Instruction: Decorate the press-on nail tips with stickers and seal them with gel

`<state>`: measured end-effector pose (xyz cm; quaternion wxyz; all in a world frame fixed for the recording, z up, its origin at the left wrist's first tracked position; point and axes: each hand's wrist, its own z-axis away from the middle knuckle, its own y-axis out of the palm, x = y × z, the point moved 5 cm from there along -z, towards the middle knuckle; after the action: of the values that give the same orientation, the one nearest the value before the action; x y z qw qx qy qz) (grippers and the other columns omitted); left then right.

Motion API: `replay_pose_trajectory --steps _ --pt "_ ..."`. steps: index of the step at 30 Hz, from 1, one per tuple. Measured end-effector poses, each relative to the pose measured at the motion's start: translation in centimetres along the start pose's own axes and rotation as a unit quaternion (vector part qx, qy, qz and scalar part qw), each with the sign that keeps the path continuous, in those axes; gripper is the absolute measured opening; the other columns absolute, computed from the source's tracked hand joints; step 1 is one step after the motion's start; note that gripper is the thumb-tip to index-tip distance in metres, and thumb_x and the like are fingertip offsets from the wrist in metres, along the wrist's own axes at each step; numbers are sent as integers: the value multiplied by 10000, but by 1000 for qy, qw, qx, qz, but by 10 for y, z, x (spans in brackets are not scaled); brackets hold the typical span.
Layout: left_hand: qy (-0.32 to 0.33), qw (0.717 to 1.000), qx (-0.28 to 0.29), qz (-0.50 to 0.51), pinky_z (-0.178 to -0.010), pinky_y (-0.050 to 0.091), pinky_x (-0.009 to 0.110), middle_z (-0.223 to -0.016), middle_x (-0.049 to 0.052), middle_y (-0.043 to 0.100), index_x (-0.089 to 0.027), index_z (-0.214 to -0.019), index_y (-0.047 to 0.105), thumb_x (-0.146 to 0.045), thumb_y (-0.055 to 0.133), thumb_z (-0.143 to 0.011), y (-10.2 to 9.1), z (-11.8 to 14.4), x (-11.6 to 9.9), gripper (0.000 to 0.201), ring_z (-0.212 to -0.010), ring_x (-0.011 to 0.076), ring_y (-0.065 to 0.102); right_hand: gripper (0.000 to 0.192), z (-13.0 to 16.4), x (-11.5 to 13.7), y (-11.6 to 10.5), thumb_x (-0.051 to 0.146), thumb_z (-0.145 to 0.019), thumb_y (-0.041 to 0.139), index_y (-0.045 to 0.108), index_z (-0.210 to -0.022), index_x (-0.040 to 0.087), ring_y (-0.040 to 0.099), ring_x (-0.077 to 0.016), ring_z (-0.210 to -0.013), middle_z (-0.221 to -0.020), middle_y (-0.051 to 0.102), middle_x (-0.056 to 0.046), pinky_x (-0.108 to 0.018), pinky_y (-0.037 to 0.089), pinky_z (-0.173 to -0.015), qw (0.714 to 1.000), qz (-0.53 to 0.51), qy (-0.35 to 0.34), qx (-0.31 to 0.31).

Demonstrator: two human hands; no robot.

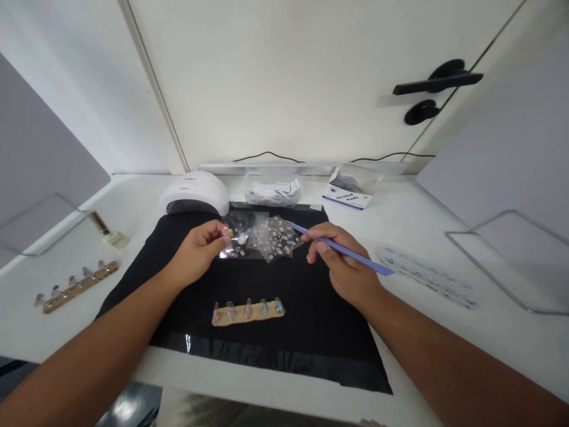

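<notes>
Purple stick (351,254) gripped in right hand (344,267); left hand (198,249) fingers pinch tiny decorated nail (226,230), detail indistinct.

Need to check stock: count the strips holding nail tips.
2. One nail tip strip lies on the black mat, near the front. The other strip lies on the white table, far left.

Sticker sheets (267,236) on mat (311,320), behind nail strip (248,311)
</notes>
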<state>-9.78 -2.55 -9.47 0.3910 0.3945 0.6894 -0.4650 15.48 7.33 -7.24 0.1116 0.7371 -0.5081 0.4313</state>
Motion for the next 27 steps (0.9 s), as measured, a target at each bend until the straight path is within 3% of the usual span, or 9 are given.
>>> replay_pose_trajectory --steps 7,14,22,27 --pt "-74 986 -6 151 -549 488 232 -647 -46 599 -158 -797 577 -311 726 -819 10 4 -9 214 -536 90 555 192 0 3 1 408 -970 556 650 -1060 267 618 -131 -623 -948 662 -29 -325 535 -616 999 -24 3 -39" --pt "-117 971 1 210 -538 483 236 -581 -46 600 -183 -736 537 -252 723 -699 18 7 -15 202 -515 102 576 157 -1 8 2 377 -957 588 674 -1042 278 630 -133 -635 -949 661 -34 -320 543 -617 998 -37 -4 -56" --pt "-107 976 -10 191 -547 440 238 -600 -45 568 -175 -796 630 -256 702 -727 13 6 -16 129 -538 97 514 152 0 5 2 360 -946 614 687 -1051 277 640 -144 -636 -936 694 -36 -331 541 -611 997 -49 -3 -58" --pt "-88 980 -13 179 -566 443 226 -678 -35 584 -173 -988 689 -250 702 -777 11 8 -19 225 -592 98 528 160 3 12 3 349 -958 595 681 -1088 316 654 -161 -683 -954 703 -30 -364 553 -672 995 -81 -15 -60"
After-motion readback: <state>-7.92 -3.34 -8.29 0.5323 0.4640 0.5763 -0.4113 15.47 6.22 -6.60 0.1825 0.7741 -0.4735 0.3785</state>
